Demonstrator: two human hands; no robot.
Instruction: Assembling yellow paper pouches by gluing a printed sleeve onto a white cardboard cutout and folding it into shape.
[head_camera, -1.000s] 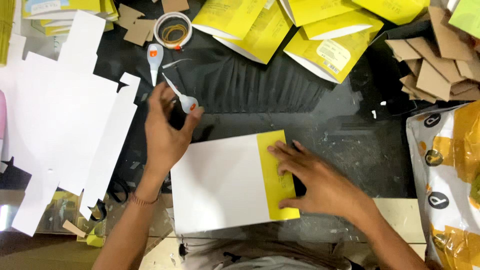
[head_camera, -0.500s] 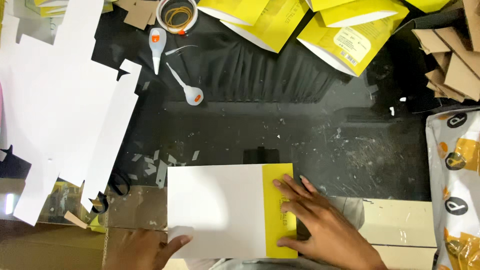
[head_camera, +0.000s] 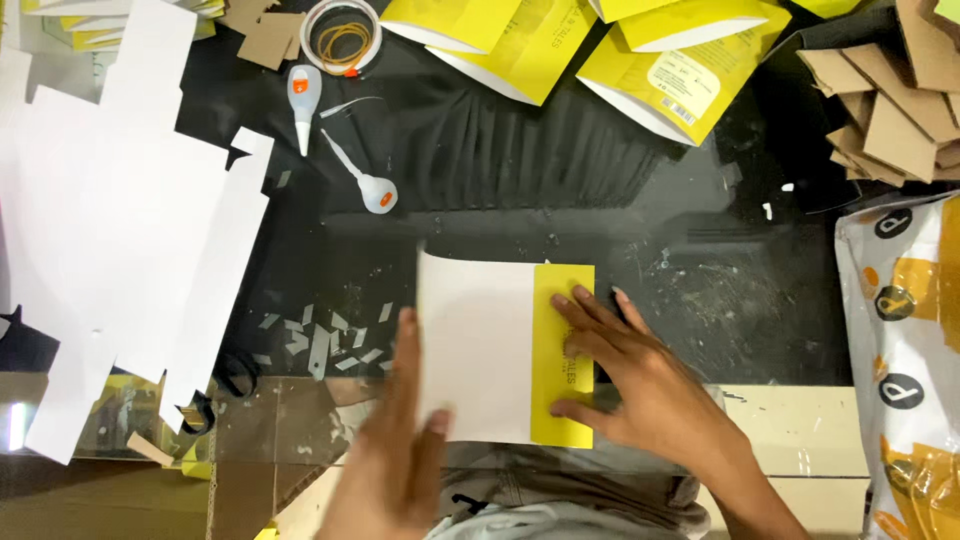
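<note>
Your right hand presses flat, fingers spread, on the yellow strip of the white card lying on the table. Your left hand, blurred, rests open on its left edge. Uneven pressure could skew the card.

- A flat card, white over most of its face, lies on the dark work surface, square to the table edge.
- A yellow strip runs down its right side, top to bottom.
- Its lower edge sits at the near rim of the dark surface, partly covered by two hands.
</note>
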